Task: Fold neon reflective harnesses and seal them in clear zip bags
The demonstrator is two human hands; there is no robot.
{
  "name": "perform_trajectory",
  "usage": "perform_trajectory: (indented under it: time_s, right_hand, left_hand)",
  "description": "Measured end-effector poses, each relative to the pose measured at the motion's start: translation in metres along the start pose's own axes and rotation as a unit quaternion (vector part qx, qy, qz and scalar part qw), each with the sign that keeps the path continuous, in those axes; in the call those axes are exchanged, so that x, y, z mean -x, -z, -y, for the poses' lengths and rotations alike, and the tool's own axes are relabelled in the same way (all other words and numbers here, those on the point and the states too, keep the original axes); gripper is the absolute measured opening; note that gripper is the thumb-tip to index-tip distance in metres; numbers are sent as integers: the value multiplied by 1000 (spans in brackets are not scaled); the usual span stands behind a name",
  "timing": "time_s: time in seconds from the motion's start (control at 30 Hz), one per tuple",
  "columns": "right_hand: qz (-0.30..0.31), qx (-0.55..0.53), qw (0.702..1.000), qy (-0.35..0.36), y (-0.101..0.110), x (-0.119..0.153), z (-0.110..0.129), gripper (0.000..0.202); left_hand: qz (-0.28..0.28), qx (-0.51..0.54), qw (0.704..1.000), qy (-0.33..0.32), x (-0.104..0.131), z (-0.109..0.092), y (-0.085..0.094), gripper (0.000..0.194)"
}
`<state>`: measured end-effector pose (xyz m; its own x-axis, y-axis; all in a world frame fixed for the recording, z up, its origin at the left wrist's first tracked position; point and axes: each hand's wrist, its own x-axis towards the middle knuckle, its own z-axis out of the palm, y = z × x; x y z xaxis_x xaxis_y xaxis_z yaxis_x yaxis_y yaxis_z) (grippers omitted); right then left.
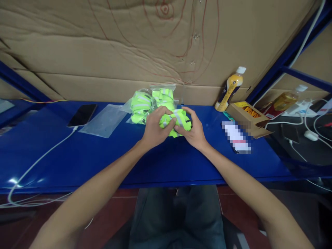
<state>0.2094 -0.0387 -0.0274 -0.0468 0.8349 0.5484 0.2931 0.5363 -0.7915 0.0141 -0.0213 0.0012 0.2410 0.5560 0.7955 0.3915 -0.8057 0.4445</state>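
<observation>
Between my two hands is a folded bundle of neon-yellow reflective strap (181,119) with silver-grey stripes, held just above the blue table. My left hand (157,126) grips its left side, the thumb pressed on the front. On the right side, my right hand (194,128) wraps round it with thumb and fingers. Behind the hands, two clear bags stand against the cardboard: a left bag of neon-yellow strap (141,105) and a right bag of the same strap (164,95). A flat clear zip bag (103,119) lies to the left.
A black phone (82,115) on a white cable (46,157) lies at left. At right stand a yellow drink bottle (230,89) and an open cardboard box (246,116), with a blurred-out phone (237,138) before them. The cardboard wall (103,52) closes off the back.
</observation>
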Motion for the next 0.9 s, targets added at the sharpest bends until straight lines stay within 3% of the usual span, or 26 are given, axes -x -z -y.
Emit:
perform_trajectory:
  time_s: [0.07,0.17,0.23,0.27,0.43,0.57,0.7,0.83,0.9]
  right_hand:
    - [31,-132,985,-105,-1,-1,5,97]
    - [168,-300,907,-245,8,-4,9,88]
    - [242,-327,874,-268,16,-6,11,75]
    - [257,-324,872,-262,20,-7,13,70]
    - [205,-269,920,-198,25,-7,21,56]
    - [194,-220,943,-156,22,-4,21,51]
    - [187,-147,964,-116,21,1,18,42]
    - [172,-68,980,-69,21,4,20,42]
    - [170,-11,985,-35,22,4,21,44]
  left_hand:
    - [-7,-15,999,-50,0,-3,1,8]
    - [-15,-37,990,-138,0,-6,3,7]
    - [-8,-47,980,-195,1,-6,4,12]
    - [1,-47,977,-207,1,-5,4,14]
    - [82,-36,988,-127,1,-7,5,32]
    - [75,-36,994,-66,0,-13,6,30]
    - [96,-34,994,-38,-1,-13,6,31]
    - [78,-26,996,-22,-3,-7,5,36]
    - [106,17,994,19,-3,-5,5,39]
